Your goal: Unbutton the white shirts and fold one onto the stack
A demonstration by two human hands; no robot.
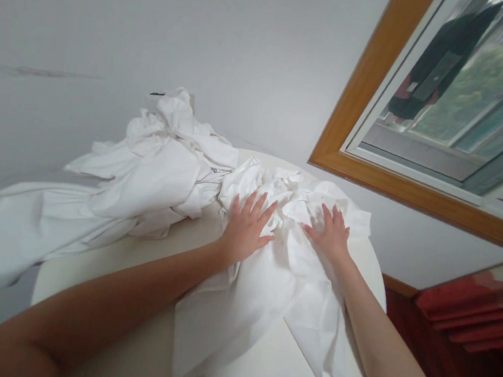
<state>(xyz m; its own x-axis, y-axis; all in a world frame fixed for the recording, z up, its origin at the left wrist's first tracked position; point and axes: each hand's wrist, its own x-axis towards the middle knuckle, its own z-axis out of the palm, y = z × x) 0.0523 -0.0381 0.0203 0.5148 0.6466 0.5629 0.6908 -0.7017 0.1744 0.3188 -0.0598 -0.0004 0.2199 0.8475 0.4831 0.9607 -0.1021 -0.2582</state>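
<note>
A crumpled white cloth garment (264, 284) lies on a round white table (136, 272), its lower edges spread toward me. Resting on its left upper part is my left hand (248, 226), fingers spread over the folds. My right hand (329, 234) lies on the right upper part of the same cloth, its fingers apart. Neither hand grips the fabric. Bunched folds sit between and just beyond the two hands. Whether the cloth is a shirt or something else I cannot tell.
To the left, a heap of white cloth (160, 168) covers the table's back left and hangs past its edge. Behind stands a pale wall (246, 63). A wood-framed window (354, 86) is at upper right. Red fabric (476, 305) hangs at the right, above a dark red floor (415, 334).
</note>
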